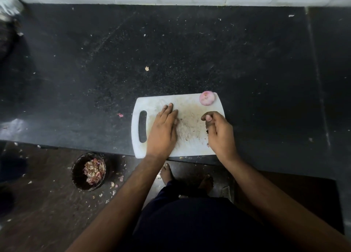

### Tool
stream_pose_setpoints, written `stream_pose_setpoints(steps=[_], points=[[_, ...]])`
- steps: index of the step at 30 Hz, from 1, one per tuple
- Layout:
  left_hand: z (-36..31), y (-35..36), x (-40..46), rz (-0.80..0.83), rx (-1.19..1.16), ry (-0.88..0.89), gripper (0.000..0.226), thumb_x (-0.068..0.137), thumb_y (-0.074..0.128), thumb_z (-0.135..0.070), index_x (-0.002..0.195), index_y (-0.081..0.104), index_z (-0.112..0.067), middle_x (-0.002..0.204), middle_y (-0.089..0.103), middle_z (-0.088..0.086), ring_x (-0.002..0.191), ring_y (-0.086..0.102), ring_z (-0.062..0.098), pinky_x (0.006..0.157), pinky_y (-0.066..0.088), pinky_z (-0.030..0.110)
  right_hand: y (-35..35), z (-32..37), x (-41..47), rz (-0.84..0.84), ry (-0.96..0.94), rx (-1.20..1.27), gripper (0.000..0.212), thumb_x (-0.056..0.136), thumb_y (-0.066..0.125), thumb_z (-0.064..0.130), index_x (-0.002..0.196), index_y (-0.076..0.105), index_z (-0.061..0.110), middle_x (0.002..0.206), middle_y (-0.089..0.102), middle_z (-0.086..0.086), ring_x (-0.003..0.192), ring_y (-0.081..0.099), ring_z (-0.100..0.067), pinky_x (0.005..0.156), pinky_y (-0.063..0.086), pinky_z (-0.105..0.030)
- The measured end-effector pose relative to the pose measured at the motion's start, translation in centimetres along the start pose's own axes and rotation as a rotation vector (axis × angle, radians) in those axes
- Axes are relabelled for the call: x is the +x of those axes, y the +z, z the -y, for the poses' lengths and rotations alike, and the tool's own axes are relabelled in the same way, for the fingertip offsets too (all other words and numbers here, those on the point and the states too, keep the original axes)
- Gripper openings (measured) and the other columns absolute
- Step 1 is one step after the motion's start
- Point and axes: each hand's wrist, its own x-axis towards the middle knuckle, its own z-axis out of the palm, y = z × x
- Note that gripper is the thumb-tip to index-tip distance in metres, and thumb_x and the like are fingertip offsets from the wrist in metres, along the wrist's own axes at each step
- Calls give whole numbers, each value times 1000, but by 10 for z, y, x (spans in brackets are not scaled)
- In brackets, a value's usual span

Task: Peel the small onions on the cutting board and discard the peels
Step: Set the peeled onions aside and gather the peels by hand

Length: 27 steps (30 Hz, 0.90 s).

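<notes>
Resting at the far right corner of the scuffed white plastic cutting board (152, 105), one peeled pink onion (207, 98) looks light, smooth and prone to roll. Left hand (163, 130) lies flat and empty; right hand (218, 132) curls, apparently pinching papery scraps. A dark round peel bin (77, 175) waits on the floor, beyond the black worktop (95, 71).

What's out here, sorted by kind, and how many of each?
Peeled pink small onion: 1
White plastic cutting board: 1
Round dark bin of peels on the floor: 1
Hands: 2, left, right
Total: 5
</notes>
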Motion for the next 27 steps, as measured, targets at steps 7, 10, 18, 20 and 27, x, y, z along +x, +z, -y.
stream_pose_setpoints(steps=[7,10,18,20,27], points=[[-17,5,-28,122,224,43,79,104,-1,-58,165,5,-7,174,-4,10,162,-8,20,132,0,38,4,3,3,-72,120,81,28,109,40,34,94,61,24,69,55,1,62,53,-12,45,54,-41],[-50,25,-22,62,36,-48,80,103,-3,-58,166,6,-9,175,-1,7,162,-6,15,133,1,38,4,0,5,-110,151,194,27,109,43,29,91,62,25,68,57,9,61,54,-8,56,50,-34],[-75,20,-20,-153,-704,-201,62,108,28,-47,157,39,-11,159,45,-2,149,38,4,125,33,37,0,4,7,-111,249,430,37,109,44,27,76,58,18,64,48,1,52,40,-8,45,34,-26],[-52,5,-21,-163,-484,-76,59,105,38,-47,149,48,-9,151,52,3,146,43,13,122,37,45,0,4,7,-103,261,464,41,109,43,30,71,55,18,62,44,-1,52,37,-11,46,30,-27],[-4,-10,-22,241,476,114,151,66,26,-106,162,-4,6,170,-13,27,160,-13,37,132,0,51,-7,9,13,-69,359,585,50,106,40,44,67,47,14,55,39,6,50,33,-9,43,30,-19]])
